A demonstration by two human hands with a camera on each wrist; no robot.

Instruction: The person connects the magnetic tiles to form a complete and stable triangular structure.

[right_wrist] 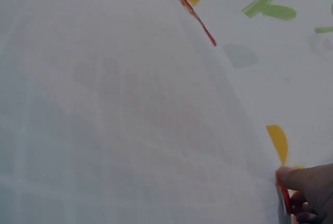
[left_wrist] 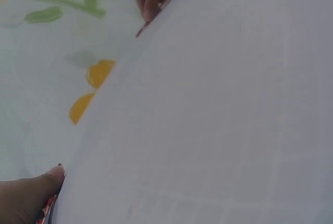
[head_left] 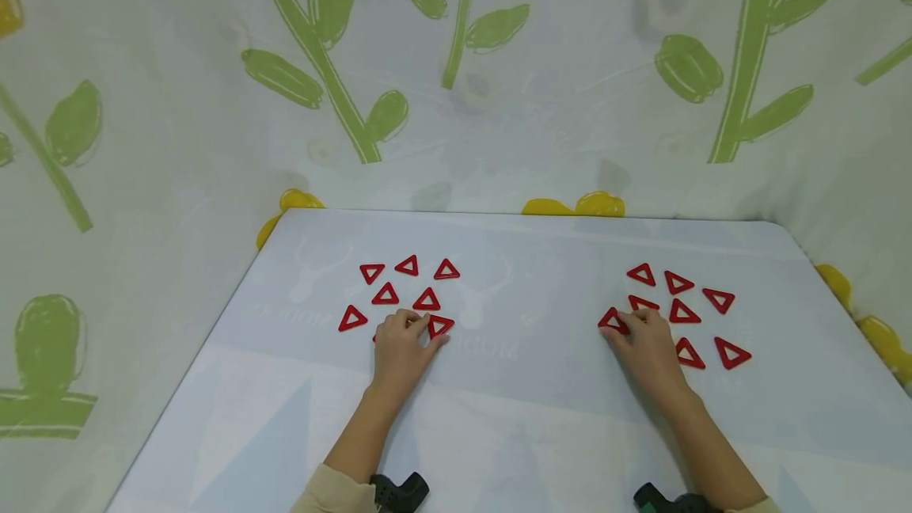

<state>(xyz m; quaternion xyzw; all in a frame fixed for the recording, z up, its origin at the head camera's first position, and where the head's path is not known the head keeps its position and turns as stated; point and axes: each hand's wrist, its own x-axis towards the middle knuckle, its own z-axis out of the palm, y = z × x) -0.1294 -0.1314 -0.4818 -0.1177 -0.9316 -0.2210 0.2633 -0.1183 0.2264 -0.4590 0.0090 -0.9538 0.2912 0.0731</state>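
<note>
One red triangle is pinched between thumb and finger of the left hand, on the right side of the left bunch, and another triangle is pinched the same way by the right hand, on the left side of the right bunch. All this is at the pale table, with a leafy backdrop on the far side.

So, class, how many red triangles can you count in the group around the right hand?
8 red triangles show: three in a slanting back row, two in the middle, two in front, and one pinched by the right hand. More may be hidden under it.
</note>
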